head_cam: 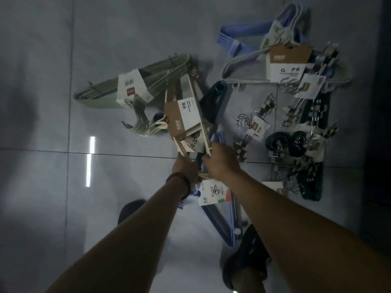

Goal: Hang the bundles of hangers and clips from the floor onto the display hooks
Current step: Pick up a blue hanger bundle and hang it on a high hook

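Note:
Bundles of hangers lie scattered on the grey tiled floor [53, 102]. My left hand [187, 169] and my right hand [222, 163] both grip the near end of a cream hanger bundle [191, 115] wrapped in a brown and white card sleeve. A green hanger bundle [118, 85] with a white label lies to its left. Under my wrists rests a blue hanger bundle [220, 216] with a white tag. Farther right are a grey hanger bundle [249, 68] with a brown card, a light blue hanger bundle [245, 32], and several clip packs [264, 115] with metal hooks. No display hooks are in view.
A dark green clip hanger bundle [315, 144] lies along the right side, beside a dark vertical edge [376, 123]. My dark shoes [245, 259] stand at the bottom, one beside the blue bundle. A bright light reflection [91, 161] streaks the floor on the left.

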Tool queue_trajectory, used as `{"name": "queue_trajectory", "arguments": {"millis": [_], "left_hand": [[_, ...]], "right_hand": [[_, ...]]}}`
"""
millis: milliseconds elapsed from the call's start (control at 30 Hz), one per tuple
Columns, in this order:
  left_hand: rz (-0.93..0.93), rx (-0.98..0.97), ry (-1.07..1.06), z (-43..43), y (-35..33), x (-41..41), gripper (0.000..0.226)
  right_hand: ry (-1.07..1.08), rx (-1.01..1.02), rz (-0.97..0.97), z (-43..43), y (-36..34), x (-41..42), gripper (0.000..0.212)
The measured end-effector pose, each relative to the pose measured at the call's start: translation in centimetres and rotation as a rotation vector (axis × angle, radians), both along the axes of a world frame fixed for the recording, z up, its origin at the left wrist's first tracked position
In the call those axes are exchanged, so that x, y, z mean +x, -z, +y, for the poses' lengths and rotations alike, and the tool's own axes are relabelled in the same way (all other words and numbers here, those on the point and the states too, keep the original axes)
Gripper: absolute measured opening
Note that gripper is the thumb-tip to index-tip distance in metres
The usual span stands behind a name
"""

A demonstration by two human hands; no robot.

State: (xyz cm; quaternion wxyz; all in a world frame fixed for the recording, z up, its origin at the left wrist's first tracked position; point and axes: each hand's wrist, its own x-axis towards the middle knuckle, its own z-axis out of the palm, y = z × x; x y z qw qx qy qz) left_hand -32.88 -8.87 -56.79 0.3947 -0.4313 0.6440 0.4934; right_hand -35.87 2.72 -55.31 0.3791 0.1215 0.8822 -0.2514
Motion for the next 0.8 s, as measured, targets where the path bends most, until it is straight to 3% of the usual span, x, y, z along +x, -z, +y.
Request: {"name": "queue_trajectory", "arguments": {"millis": [67,167,333,433,533,633,733,800], "left_hand": [[0.006,0.023,-0.056,0.6,-1.7,0.7,0.037],[0.027,0.1,-0.094,1.6,-6.2,3.0,0.007],[0.254,0.172,0.062,3.7,-11.8,8.5,0.015],[0.219,0.269,-0.03,5.4,-14.0,10.5,0.011],[0.151,0.339,-0.007,7.1,-14.0,13.0,0.023],[0.124,0.404,0.123,7.1,-12.3,14.5,0.034],[0.032,0.385,0.053,5.4,-9.7,15.4,0.016],[-0.024,0.307,-0.091,3.8,-7.2,16.3,0.045]], "right_hand": [[0.061,0.003,0.087,0.1,-1.2,0.7,0.012],[0.146,0.019,0.088,1.3,-4.8,3.2,0.013],[0.249,-0.028,0.164,5.1,-11.5,9.9,0.033],[0.337,-0.014,0.054,6.6,-13.7,11.0,0.036],[0.46,-0.024,-0.002,8.5,-12.7,11.6,0.035],[0.547,-0.07,0.01,10.3,-8.4,13.6,0.012],[0.476,-0.092,-0.036,11.5,-3.6,16.1,0.004],[0.39,-0.124,-0.082,12.1,-1.0,17.8,0.008]]}}
